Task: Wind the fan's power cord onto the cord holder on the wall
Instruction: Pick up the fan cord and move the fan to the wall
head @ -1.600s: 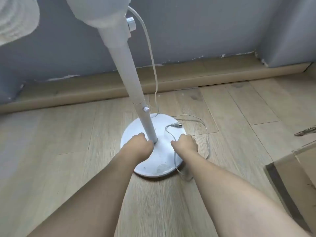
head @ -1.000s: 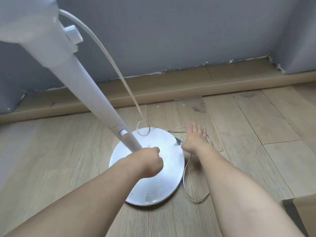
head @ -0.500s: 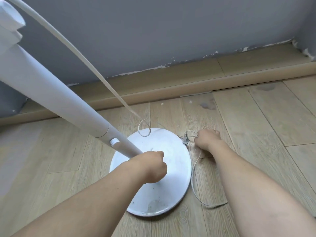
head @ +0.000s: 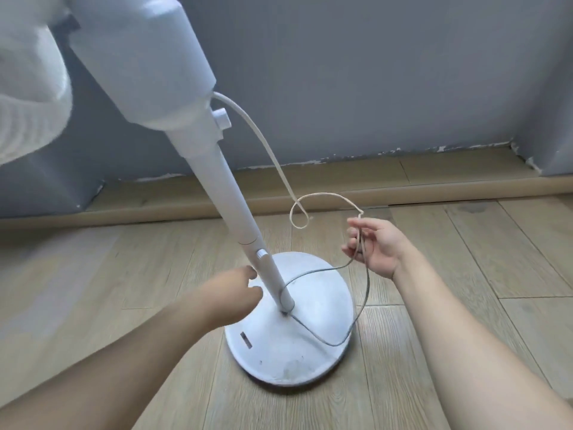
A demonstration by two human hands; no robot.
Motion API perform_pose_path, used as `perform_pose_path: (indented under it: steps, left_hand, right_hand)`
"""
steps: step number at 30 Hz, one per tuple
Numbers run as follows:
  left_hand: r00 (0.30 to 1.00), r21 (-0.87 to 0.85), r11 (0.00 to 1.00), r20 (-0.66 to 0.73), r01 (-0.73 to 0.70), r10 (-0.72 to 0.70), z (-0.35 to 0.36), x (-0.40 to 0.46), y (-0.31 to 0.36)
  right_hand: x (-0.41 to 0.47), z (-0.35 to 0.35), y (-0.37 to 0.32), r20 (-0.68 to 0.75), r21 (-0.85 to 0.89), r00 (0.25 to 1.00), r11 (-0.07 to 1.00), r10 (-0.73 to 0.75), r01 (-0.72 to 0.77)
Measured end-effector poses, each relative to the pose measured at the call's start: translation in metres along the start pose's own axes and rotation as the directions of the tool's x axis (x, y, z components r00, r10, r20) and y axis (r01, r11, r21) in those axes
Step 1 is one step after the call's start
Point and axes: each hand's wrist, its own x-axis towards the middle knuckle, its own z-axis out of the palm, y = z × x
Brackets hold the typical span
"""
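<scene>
Cord [head: 359, 243] now hangs from the right hand [head: 376, 248], whose fingers pinch it at about two o'clock from the fan's base [head: 297, 358]; half a second ago that hand was down on the floor. The left hand [head: 235, 294], fingers loose, has let go of the pole [head: 235, 212]. One loop circles the pole's foot and needs freeing. No wall holder is in sight.

one standing fan [head: 214, 193] with one round base [head: 310, 352], one power cord [head: 263, 141], two hands: left hand [head: 235, 293], right hand [head: 376, 246].
</scene>
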Motion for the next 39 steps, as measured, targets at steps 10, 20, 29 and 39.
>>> perform_pose_path:
  steps: [10,20,29,39]
  left_hand:
    - [0.919,-0.571,0.750,-0.375,-0.334,0.124,-0.097,-0.059,0.004]
    - [0.885,-0.659,0.619,-0.444,-0.427,0.138,-0.120,-0.047,0.021]
    - [0.947,-0.827,0.498,-0.318,-0.262,-0.030,-0.120,-0.020,0.029]
    - [0.944,-0.863,0.486,-0.264,-0.139,-0.198,-0.159,-0.057,0.046]
  right_hand:
    - [-0.052,0.095,-0.009,0.172,-0.356,0.963,0.899,-0.206,0.256]
    - [-0.077,0.131,0.005,-0.062,-0.874,0.871,0.447,-0.488,0.189]
    - [-0.092,0.130,0.002,-0.153,-0.857,0.841,0.494,-0.520,0.149]
    - [-0.160,0.171,-0.063,-0.367,-0.735,0.871,0.676,-0.327,-0.056]
